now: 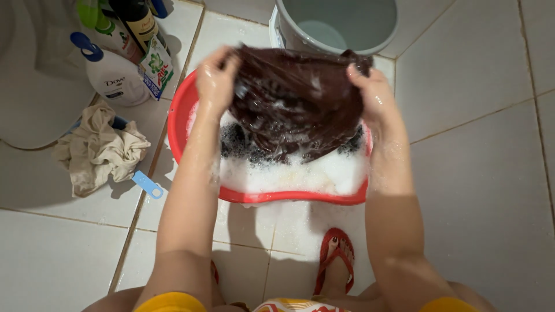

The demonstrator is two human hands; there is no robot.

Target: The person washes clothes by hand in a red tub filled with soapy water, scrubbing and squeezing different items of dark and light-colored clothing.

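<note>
While both grips pinch dark wet garment [295, 104] | red basin [180, 118] holds suds (foamy) | grey bucket [338, 26] behind

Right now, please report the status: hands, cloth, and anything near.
Left hand and right hand grip dark wet cloth, lifted over red basin of suds. Grey bucket behind, crumpled rag left.

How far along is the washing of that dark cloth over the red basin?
Done: the red plastic basin is full of white suds, and the dark maroon cloth is wet and soapy. In hand: the left hand and right hand hold it stretched above the foam. Left: suds cling to it, unrinsed; a crumpled beige rag lies on the tiles.
</note>
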